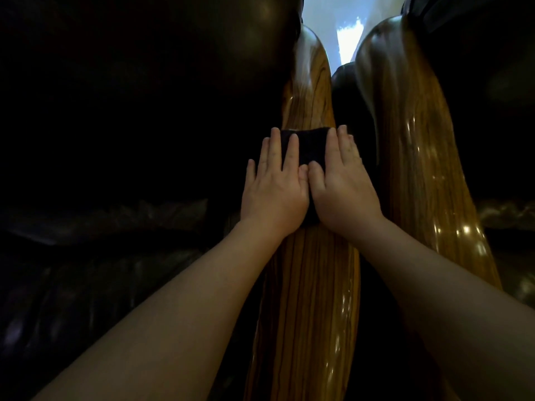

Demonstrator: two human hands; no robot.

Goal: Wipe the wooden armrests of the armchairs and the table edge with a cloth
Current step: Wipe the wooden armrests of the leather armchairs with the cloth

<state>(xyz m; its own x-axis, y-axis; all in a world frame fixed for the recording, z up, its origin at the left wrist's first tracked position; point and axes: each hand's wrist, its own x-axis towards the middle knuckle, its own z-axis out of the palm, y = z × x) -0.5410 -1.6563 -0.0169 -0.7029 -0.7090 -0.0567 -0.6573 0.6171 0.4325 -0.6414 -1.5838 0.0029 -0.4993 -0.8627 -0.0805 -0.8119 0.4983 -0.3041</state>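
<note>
Cloth (308, 146) lies on glossy armrest (307, 285), pressed by flat, released left hand (273, 188) and right hand (344, 189).

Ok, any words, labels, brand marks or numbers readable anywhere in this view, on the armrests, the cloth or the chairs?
None: no text, label, brand or number shows anywhere.
Glossy striped wooden armrest under the hands: grain and glare only.
Second glossy wooden armrest to its right: the same.
Dark folded cloth, pressed by the left hand and right hand: no tag visible.
Dark leather upholstery: too dim to tell.
</note>
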